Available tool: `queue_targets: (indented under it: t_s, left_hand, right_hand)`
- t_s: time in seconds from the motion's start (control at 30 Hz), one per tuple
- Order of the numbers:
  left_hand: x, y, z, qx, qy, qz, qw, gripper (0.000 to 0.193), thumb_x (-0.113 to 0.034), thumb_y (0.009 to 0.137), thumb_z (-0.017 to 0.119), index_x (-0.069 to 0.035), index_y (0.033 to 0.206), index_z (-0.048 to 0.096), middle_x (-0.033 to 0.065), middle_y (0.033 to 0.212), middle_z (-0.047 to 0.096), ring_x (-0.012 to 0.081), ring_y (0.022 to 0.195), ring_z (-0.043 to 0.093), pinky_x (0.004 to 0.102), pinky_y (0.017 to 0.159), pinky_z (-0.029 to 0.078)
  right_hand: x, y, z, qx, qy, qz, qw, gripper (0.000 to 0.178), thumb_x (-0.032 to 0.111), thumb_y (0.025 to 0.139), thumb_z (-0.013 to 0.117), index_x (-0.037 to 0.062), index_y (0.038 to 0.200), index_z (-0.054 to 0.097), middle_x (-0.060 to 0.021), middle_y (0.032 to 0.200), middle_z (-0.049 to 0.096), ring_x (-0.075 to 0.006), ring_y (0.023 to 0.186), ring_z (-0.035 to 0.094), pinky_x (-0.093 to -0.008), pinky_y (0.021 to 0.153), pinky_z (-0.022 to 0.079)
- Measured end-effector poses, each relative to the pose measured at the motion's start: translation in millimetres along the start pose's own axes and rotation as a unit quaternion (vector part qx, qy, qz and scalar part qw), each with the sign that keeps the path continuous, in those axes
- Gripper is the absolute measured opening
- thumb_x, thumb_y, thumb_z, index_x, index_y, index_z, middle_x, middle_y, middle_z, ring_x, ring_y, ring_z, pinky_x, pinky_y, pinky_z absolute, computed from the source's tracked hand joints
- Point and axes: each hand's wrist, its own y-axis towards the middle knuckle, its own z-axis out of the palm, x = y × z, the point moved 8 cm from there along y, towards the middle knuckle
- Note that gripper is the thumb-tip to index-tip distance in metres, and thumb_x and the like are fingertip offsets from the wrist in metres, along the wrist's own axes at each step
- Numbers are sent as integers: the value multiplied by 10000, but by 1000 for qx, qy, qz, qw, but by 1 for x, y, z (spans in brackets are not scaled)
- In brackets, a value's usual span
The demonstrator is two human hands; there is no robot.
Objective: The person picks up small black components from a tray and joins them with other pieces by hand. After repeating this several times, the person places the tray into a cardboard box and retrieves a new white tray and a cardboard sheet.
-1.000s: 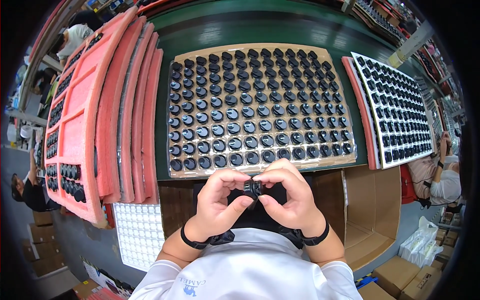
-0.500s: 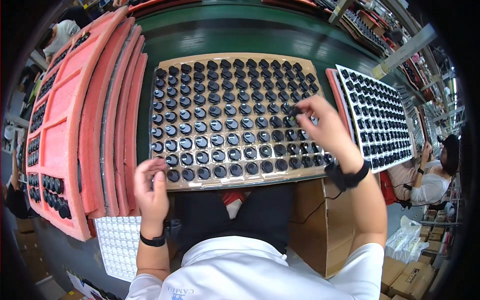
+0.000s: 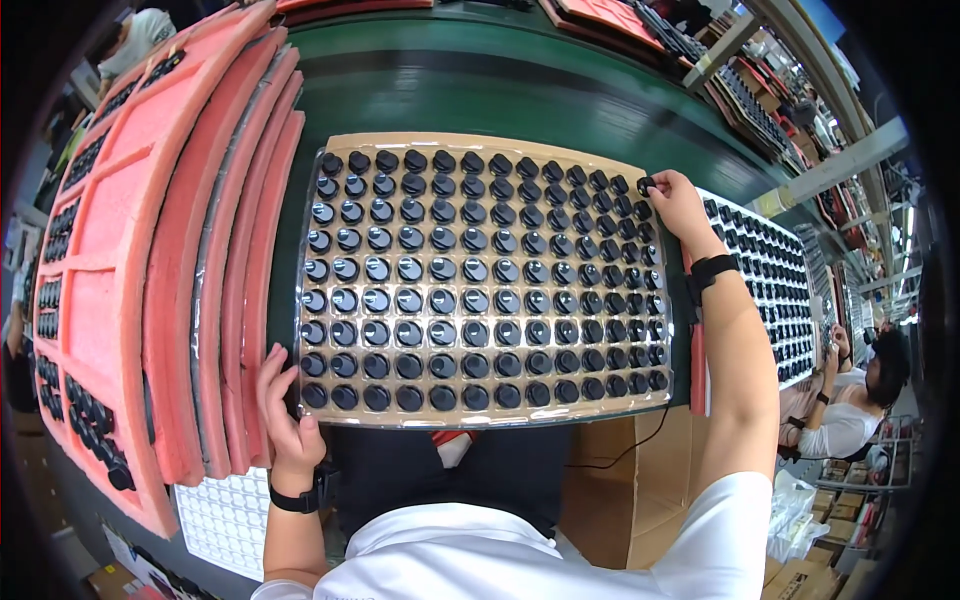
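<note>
A shallow clear plastic tray (image 3: 425, 408) lies before me on a brown cardboard sheet, filled with rows of small black round parts with glossy tops. At its far right corner my right hand (image 3: 680, 205) pinches one small black round part (image 3: 645, 186) between thumb and fingertips. The fingers partly cover that part, and I cannot tell whether it touches the tray. By the near left corner, my left hand (image 3: 288, 410) is open, its thumb apart from the fingers, resting against or just beside the tray edge and holding nothing.
Pink foam trays (image 3: 180, 290) lean in a tall stack on the left, the outermost bearing black parts. On the right stands a white tray (image 3: 760, 280) of similar parts. A green conveyor surface (image 3: 450, 85) runs behind. Another person (image 3: 850, 385) sits at the far right.
My right hand has moved from over the tray's right-middle rows to its far right corner, pinching a black part. My left hand has shifted slightly outward along the near left corner, and the view has tilted.
</note>
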Motion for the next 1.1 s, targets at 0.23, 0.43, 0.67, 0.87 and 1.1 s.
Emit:
queue_targets:
  t_s: [0.23, 0.43, 0.67, 0.87, 1.1]
  left_hand:
    - [7, -2, 3, 3, 22, -11, 1000, 602, -500, 922, 368, 36, 1181, 459, 252, 1304, 401, 386, 1232, 407, 461, 1029, 306]
    - [6, -4, 4, 0, 37, 8, 999, 611, -505, 920, 368, 42, 1178, 461, 253, 1282, 427, 397, 1221, 419, 468, 1017, 322]
    - [-1, -3, 11, 24, 51, 29, 998, 585, -467, 914, 398, 51, 1181, 454, 264, 1279, 427, 425, 1199, 428, 483, 999, 340]
    - [-5, -6, 9, 13, 77, 32, 996, 578, -452, 929, 369, 54, 1199, 448, 263, 1298, 424, 406, 1216, 417, 451, 1012, 329]
    - [-5, -5, 8, -3, -1, -8, 1000, 543, -389, 949, 355, 56, 1259, 387, 237, 1326, 400, 351, 1253, 390, 433, 1048, 300]
  right_hand:
    - [-5, 17, 15, 35, -65, 12, 997, 240, 159, 794, 642, -1, 971, 612, -132, 861, 644, -237, 773, 623, -319, 730, 484]
    - [7, 7, 15, 37, -60, 11, 997, 232, 159, 804, 638, -9, 960, 611, -135, 821, 642, -221, 753, 623, -314, 728, 480]
    - [-3, -49, -11, 31, 56, 28, 998, 256, 132, 860, 608, -11, 1065, 553, -78, 880, 616, -149, 803, 587, -251, 744, 470]
    - [29, -189, -38, -2, 134, 34, 990, 232, 65, 893, 546, 4, 1115, 515, -67, 940, 583, -136, 852, 568, -248, 770, 462]
    - [3, -308, -38, -179, 45, 45, 982, 215, 18, 891, 464, -7, 1085, 552, -152, 1057, 586, -304, 1016, 548, -368, 899, 424]
